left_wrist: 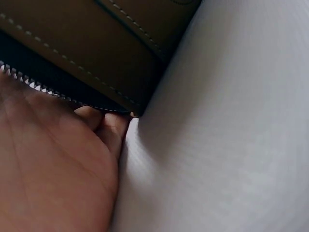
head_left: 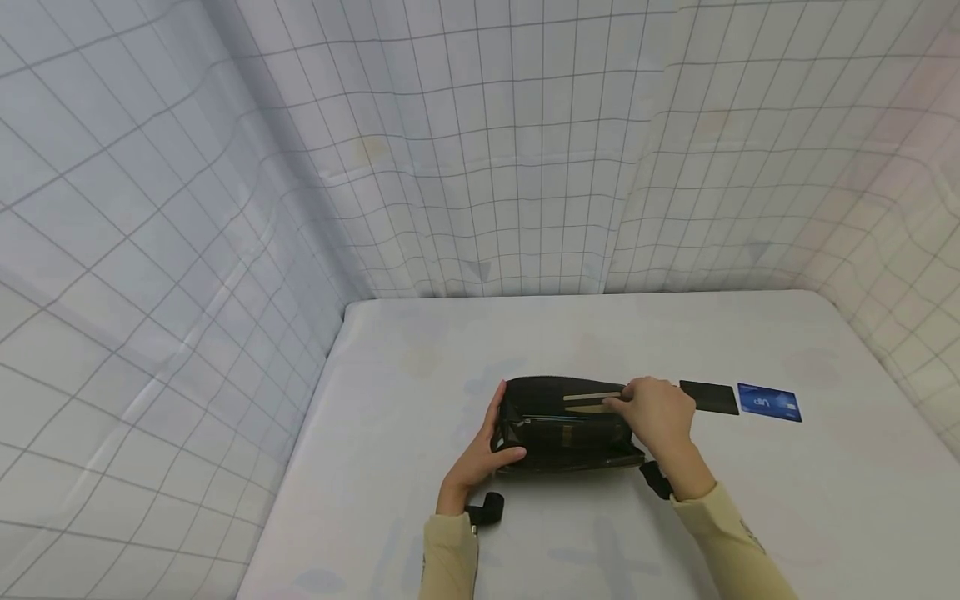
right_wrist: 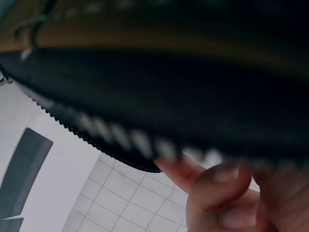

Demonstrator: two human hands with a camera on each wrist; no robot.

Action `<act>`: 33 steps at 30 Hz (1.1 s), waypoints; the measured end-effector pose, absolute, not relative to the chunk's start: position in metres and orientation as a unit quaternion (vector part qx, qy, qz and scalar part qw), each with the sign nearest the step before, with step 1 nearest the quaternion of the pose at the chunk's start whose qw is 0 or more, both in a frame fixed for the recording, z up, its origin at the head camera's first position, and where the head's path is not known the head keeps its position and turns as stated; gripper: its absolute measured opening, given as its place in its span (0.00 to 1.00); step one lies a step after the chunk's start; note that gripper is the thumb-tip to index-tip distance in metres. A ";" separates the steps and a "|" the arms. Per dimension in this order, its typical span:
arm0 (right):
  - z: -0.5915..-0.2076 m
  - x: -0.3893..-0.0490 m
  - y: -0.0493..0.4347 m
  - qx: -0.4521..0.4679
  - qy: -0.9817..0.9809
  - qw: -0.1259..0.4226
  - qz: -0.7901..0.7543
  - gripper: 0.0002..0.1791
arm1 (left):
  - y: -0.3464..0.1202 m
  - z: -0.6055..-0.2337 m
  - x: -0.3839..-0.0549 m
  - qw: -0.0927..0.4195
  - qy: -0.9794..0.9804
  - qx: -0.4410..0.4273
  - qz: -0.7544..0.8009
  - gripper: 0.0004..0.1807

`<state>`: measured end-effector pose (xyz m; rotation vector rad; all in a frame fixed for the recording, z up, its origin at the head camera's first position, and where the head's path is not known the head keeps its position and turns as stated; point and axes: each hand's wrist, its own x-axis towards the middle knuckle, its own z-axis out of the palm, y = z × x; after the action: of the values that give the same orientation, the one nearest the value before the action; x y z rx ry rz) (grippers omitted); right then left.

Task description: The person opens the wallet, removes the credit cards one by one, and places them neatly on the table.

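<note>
A dark zip-around wallet (head_left: pixel 570 446) lies opened on the white table, its mouth facing up. The left wrist view shows its brown outside (left_wrist: pixel 72 43) with pale stitching and a metal zip (left_wrist: pixel 36 87). At the wallet's left end my left hand (head_left: pixel 480 454) grips it, thumb in front and fingers behind. My right hand (head_left: pixel 663 412) is at the upper right of the mouth, fingers curled, pinching beside two tan-edged inner strips (head_left: pixel 592 397). Whether a card is between those fingertips is hidden. In the right wrist view, curled fingers (right_wrist: pixel 224 193) sit below the toothed zip edge.
Right of the wallet lie a black card (head_left: pixel 712 397) and a blue bank card (head_left: pixel 769 402), side by side. Black wrist devices (head_left: pixel 487 508) show at both wrists. Grid-patterned white curtains (head_left: pixel 487 167) enclose the table's back and sides.
</note>
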<state>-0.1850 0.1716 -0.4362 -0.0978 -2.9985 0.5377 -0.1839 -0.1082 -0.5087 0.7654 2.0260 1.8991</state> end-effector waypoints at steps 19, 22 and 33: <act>-0.440 -0.191 0.166 -0.009 -0.988 0.086 0.130 0.34 | -0.108 -0.510 -0.184 0.123 0.694 0.273 0.655 0.56; -0.441 -0.192 0.166 -0.011 -0.987 0.078 0.141 0.34 | -0.109 -0.510 -0.183 0.124 0.694 0.271 0.655 0.56; -0.445 -0.194 0.170 -0.031 -0.981 0.053 0.186 0.17 | -0.108 -0.509 -0.183 0.132 0.693 0.261 0.658 0.56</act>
<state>-0.1938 0.1698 -0.4445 -0.0954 -2.9803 0.5653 -0.1831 -0.1083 -0.5089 0.7573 2.0121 1.9102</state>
